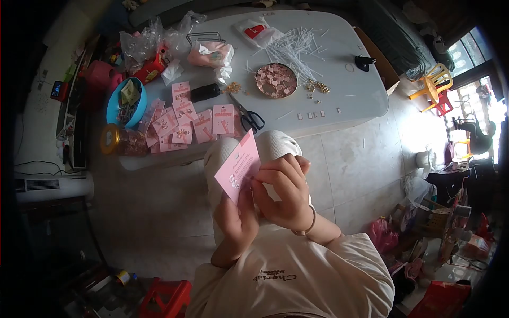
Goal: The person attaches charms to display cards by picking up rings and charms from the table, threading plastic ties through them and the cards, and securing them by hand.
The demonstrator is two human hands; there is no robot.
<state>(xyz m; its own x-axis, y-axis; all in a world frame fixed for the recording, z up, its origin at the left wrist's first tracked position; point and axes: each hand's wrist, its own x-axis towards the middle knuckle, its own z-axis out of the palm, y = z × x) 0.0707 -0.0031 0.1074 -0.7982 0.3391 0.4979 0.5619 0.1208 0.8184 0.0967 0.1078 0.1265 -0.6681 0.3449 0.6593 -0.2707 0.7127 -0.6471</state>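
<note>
Above my lap, my left hand [236, 218] grips the lower end of a pink card [239, 165], which is tilted and carries printed text. Small shiny pieces show near the card's lower left edge. My right hand [284, 192] is closed in a pinch at the card's right side, its fingertips touching or very near the card. Whatever lies between those fingertips is too small to tell. Several similar pink cards [222, 120] lie on the table beyond, beside black-handled scissors [251, 118].
On the grey table [339, 47] are a round tray of pink pieces [276, 64], white plastic strips [297, 50], gold bits [316, 86], a blue bowl [113, 106] and a gold-lidded jar [110, 140]. A red stool [169, 298] stands behind at left.
</note>
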